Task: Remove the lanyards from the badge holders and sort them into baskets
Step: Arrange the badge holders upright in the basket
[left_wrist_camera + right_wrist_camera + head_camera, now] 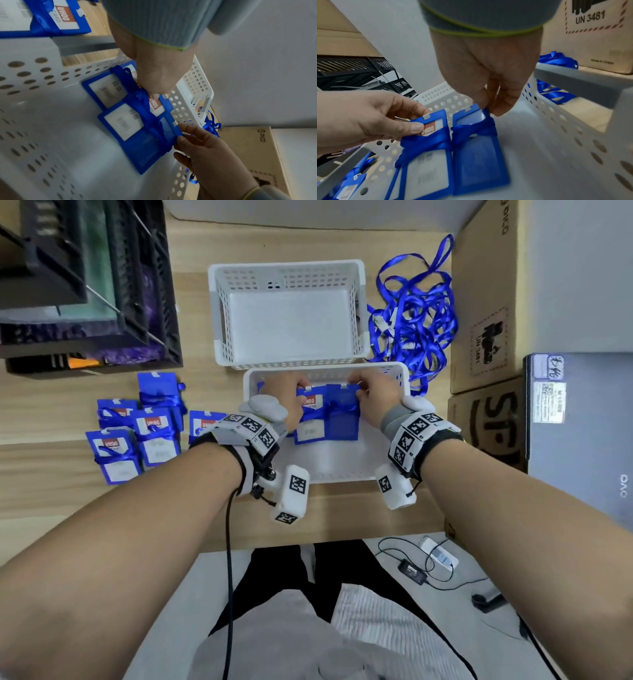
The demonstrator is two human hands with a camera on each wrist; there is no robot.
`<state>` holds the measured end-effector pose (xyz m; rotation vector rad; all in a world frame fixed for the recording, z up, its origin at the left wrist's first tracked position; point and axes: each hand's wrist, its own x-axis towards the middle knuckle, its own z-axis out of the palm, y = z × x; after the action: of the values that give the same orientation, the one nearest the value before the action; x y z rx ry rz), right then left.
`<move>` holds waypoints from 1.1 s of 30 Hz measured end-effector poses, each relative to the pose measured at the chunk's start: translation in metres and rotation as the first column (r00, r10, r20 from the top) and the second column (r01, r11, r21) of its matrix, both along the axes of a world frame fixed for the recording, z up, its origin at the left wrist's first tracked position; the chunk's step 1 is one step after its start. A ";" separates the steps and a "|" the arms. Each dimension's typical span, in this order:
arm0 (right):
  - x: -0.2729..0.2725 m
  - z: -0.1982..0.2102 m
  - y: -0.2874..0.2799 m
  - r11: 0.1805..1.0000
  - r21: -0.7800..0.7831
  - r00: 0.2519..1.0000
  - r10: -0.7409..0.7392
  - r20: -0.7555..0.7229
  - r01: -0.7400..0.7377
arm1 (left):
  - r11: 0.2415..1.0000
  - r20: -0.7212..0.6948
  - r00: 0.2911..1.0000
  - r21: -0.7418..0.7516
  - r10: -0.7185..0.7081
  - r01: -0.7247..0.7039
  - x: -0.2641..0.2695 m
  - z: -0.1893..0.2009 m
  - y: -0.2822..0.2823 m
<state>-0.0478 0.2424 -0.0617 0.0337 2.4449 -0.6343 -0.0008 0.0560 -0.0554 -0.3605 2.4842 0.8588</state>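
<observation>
A wooden table (191, 251) carried two white baskets; over the nearer basket (394, 371) the left hand (291, 397) pinched one blue badge holder (428, 142), and the right hand (376, 393) pinched what looked like the lanyard (486, 115) on another.

Royal-blue badge holders (327, 419) carry white cards with a red-orange label band. White baskets (383, 371) show round perforations. Just right of them, glossy blue lanyards (411, 316) meet tan cardboard boxes (486, 302).

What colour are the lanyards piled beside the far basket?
Bright blue; the lanyards beside the white basket show best in the head view.
</observation>
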 end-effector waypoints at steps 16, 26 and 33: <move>-0.004 -0.020 0.005 0.992 0.125 0.993 -0.049 0.111 0.035 | 0.861 0.342 0.827 -0.085 -0.447 0.501 0.029 0.021 0.015; -0.007 -0.031 0.007 0.987 0.147 0.993 -0.076 0.089 0.062 | 0.848 0.365 0.794 -0.021 -0.486 0.529 0.041 0.004 0.018; -0.005 -0.031 0.005 0.992 0.102 0.992 -0.081 0.098 0.071 | 0.874 0.350 0.818 0.001 -0.456 0.486 0.035 0.001 0.010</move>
<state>-0.0528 0.2474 -0.0928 0.1947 2.3825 -0.5313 0.0344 0.0660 -0.0547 0.0849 2.1436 0.4350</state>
